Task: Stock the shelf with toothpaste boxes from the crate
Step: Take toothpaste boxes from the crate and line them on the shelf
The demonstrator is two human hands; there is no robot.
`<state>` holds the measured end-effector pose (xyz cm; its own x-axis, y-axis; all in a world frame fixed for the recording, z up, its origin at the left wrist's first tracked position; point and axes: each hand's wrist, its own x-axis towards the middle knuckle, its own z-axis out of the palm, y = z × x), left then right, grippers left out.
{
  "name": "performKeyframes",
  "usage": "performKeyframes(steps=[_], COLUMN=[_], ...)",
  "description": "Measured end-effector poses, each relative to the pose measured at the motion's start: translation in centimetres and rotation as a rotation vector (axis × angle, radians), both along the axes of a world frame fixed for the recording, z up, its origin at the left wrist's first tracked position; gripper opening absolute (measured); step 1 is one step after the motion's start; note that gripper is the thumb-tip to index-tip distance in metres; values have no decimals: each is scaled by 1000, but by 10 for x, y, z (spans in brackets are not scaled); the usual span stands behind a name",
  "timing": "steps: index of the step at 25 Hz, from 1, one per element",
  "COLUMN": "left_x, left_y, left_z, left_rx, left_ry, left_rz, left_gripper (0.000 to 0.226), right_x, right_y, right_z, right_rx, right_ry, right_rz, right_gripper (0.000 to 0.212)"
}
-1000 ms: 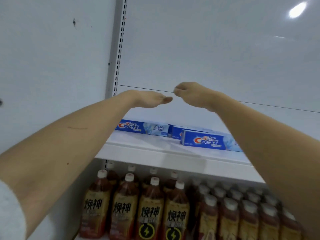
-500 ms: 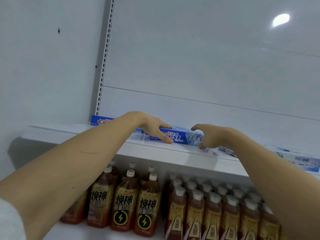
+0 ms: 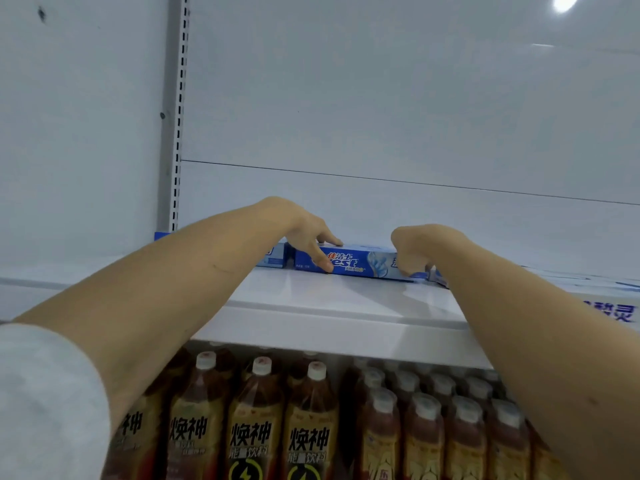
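left hand [image 3: 308, 233] + right hand [image 3: 415, 247]: each gripping one toothpaste box [image 3: 360, 265] | shelf [image 3: 346, 306]: three more boxes

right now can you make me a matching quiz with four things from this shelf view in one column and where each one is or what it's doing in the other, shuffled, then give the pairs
Things:
1. left hand
2. right hand
3. blue toothpaste box
4. brown drink bottles

Places or states:
A. lies flat on the white shelf, between the two hands
B. stand in rows on the level below
C. fingers curled round the box's right end
D. fingers spread over the box's left part, top and front

Pairs: 1-D, 2-C, 3-A, 4-B
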<state>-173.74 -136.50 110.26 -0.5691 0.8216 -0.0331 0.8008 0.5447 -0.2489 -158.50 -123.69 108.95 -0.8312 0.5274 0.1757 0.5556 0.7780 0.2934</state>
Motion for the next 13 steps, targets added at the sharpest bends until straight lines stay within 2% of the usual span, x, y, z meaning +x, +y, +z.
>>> performKeyframes(steps=[2,4,6,8,10,11,13], left_x=[-4,-8,-22,-42,-54,-54,-55], left_y=[8,7,-5,-25,-43,-48,-50], left_z=[10,18,20,15,6,2,-4], left_rx=[-70,-53,127,349,379,326,238], left_ry=[40,-69,-361,-532,-520,-482,-385], left_rz=[55,114,125,156,281,350,449], left_gripper=[96,104,112,116,122,122,122], right_x=[-10,-19,-26,-30,-35,-37,-39], right_y=[-2,3,11,19,20,18,13], right_z=[11,21,24,24,26,28,29], right_rx=[23,-52,-289,-652,-865,-873,-808], right_ry=[-67,-134,-140,-6,139,172,188], right_rz=[-43,-86,-120,-160,-187,-197,-187], right_gripper=[14,35,54,80,98,101,91])
